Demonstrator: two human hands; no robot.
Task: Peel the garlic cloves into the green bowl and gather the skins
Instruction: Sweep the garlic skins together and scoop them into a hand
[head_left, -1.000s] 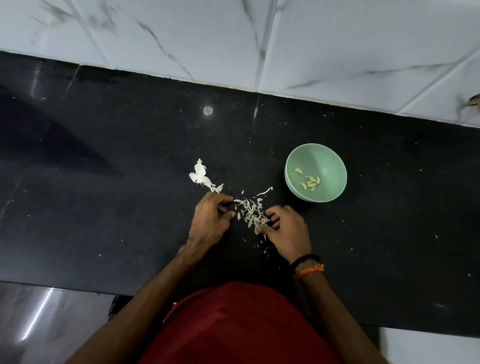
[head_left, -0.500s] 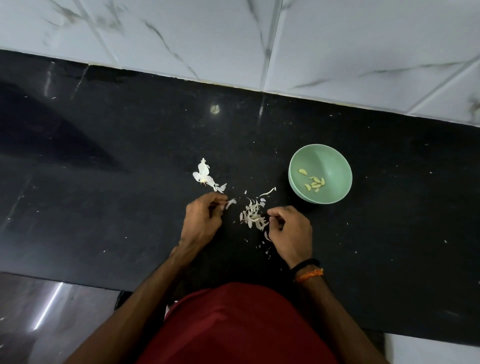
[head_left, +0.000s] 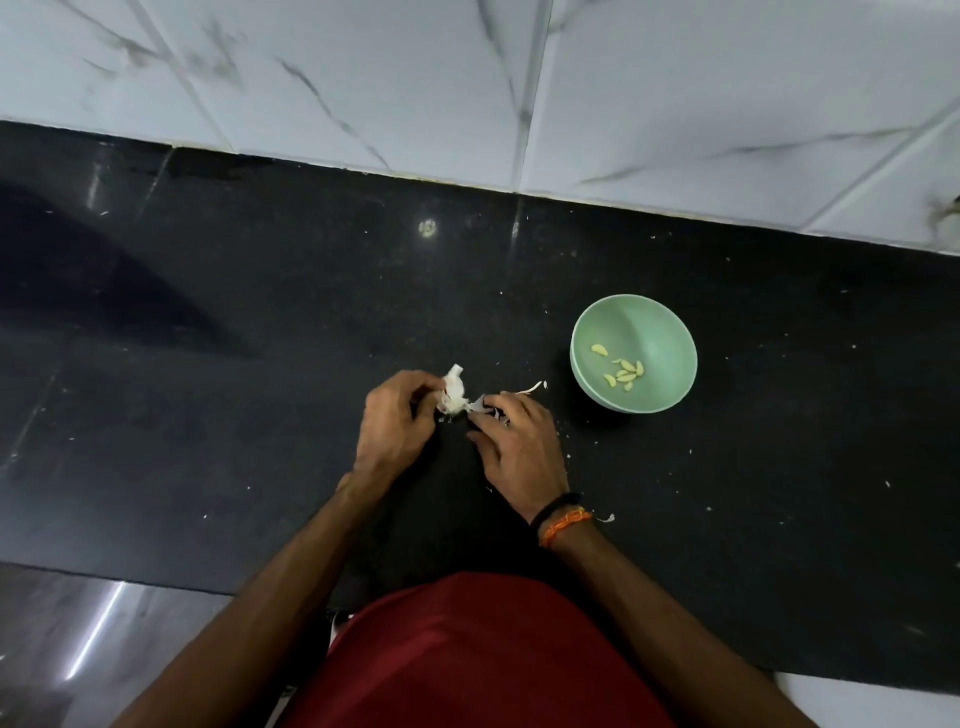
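Covering most skins (head_left: 453, 397), left hand (head_left: 395, 423) and right hand (head_left: 519, 447) meet.

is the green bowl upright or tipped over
Upright. The green bowl sits on the black counter with its mouth facing up, peeled garlic cloves resting loose in its bottom.
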